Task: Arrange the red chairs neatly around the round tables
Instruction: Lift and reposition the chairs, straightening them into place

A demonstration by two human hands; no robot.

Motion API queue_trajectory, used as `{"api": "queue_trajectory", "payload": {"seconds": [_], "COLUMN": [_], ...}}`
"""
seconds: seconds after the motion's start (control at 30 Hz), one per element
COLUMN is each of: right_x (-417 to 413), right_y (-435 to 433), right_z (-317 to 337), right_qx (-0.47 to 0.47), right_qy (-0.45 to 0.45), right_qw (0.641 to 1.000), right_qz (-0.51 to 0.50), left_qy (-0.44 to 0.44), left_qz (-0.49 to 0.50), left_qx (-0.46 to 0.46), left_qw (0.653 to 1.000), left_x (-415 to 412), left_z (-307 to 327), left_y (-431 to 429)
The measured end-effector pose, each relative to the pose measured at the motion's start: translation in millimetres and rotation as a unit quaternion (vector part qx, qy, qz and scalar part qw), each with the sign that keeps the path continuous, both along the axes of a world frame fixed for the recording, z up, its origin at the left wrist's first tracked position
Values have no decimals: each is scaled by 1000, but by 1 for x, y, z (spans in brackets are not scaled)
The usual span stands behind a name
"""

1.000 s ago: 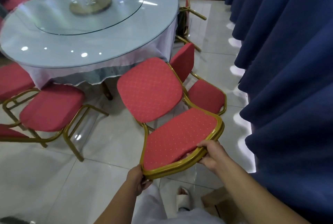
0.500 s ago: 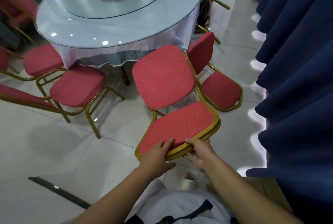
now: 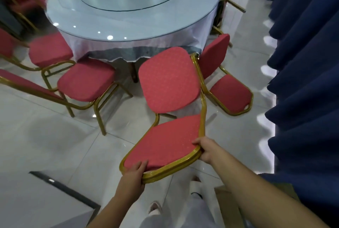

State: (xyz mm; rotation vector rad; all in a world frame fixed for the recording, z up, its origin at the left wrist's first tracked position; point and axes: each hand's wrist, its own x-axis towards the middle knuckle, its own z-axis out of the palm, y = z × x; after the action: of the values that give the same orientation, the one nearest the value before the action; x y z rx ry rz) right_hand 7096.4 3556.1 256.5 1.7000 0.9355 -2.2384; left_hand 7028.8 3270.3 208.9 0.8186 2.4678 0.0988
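Red chair [image 3: 165, 141], gripped by both hands [image 3: 132, 174] [image 3: 205, 150] at its near rim, points far toward the round table [image 3: 128, 17].

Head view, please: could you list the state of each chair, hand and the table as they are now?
Held chair: gripped by its seat's front edge, back toward the table.
Left hand: closed on the seat's front-left corner.
Right hand: closed on the seat's right edge.
Chair at right: beside the table, angled away.
Round table: glass-topped, cloth hanging.
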Motion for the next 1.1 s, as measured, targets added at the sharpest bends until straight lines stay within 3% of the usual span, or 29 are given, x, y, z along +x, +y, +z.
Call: {"api": "queue_trajectory", "payload": {"seconds": [0.13, 0.27, 0.37, 0.5, 0.67, 0.87, 1.0, 1.1], "right_x": [-17, -36, -36, -9, -9, -28, -35, -32], "right_y": [-76, -131, -160, -198, -211, -174, -114, -62], "right_z": [-3, 11, 17, 2, 7, 48, 75, 76], "right_qx": [-11, 29, 67, 23, 28, 13, 12, -33], "right_qy": [28, -16, -43, -94, -74, 5, 42, 59], "right_qw": [999, 999, 997, 995, 994, 993, 998, 998], "right_qz": [-26, -25, 6, 30, 73, 113, 51, -6], "left_qy": [-12, -34, -93, -181, -139, -40, 21, 84], "left_qz": [89, 148, 152, 172, 188, 113, 32, -21], "left_qx": [11, 24, 39, -11, -8, -22, -43, 2], "left_qw": [996, 988, 983, 968, 972, 993, 998, 996], "left_x": [-5, 2, 22, 44, 55, 16, -16, -31], "left_z": [-13, -13, -20, -42, -32, 49, 122, 161], "left_y": [-68, -114, -144, -181, -196, -171, -123, -73]}}
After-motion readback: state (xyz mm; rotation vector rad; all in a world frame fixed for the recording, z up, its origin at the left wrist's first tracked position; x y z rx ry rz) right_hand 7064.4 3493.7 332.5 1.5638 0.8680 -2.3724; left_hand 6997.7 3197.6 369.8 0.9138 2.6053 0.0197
